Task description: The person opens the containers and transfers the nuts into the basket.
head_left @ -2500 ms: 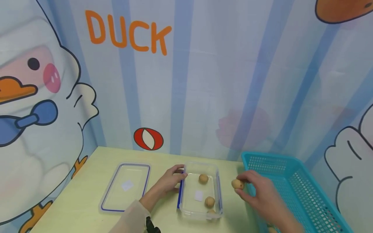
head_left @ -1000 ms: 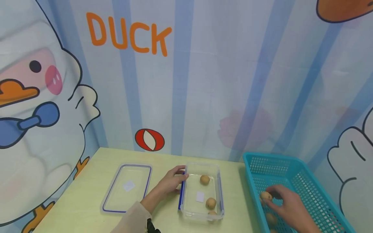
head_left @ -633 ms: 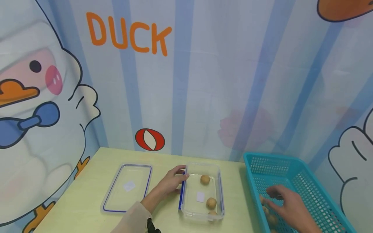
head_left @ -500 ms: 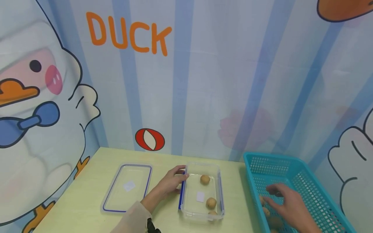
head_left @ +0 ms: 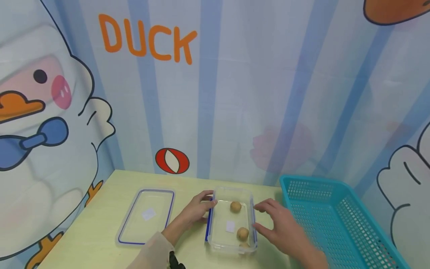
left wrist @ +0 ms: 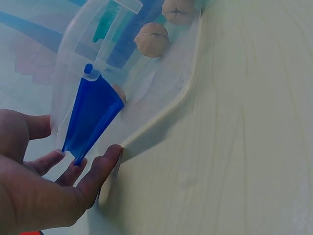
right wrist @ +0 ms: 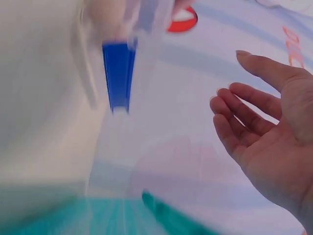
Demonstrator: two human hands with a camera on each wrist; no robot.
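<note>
A clear plastic food container with blue side latches stands on the table and has walnuts in it. My left hand grips its left wall; in the left wrist view, the fingers are around a hanging blue latch. At the container's right side, my right hand has its thumb and fingers spread apart, fingertips right by the wall. The right wrist view shows this hand's palm with nothing in it, and the other blue latch hanging down.
A clear lid with a blue seal lies on the table left of the container. The turquoise basket stands to the right, its near-left part hidden by the right arm. Behind the table hangs a duck-print cloth.
My right hand carried a walnut into the basket and let it go there. Then it moved left, without a walnut, to the container's right side. My left hand has stayed at the container.
</note>
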